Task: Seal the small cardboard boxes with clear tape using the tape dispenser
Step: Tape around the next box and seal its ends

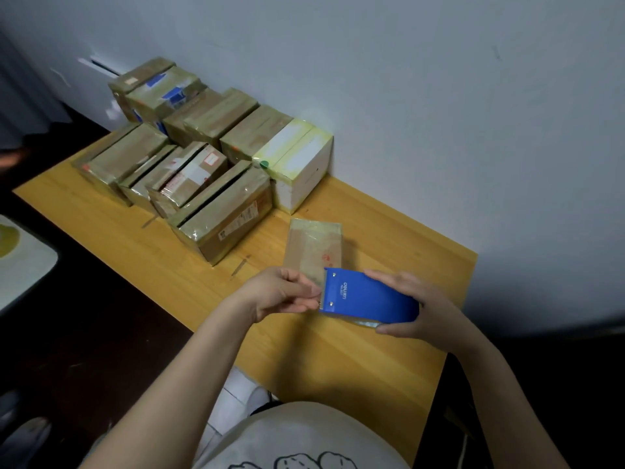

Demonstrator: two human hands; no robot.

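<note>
While the right hand [422, 309] grips the dispenser [368, 296], the left hand [280, 292] pinches at its blade [324, 289]; boxes [189, 154] crowd the wooden table [101, 211].

Wooden table [338, 360], far edge against the wall. Far-left corner: cluster of taped boxes [216, 214], packed touching, in rows out from the far edge. White box [301, 164] at the cluster's right end, on the far edge. One flat box [313, 247] lies alone mid-surface, near the white box but apart. Short scratches [240, 265] in the bare wood to its left.
</note>
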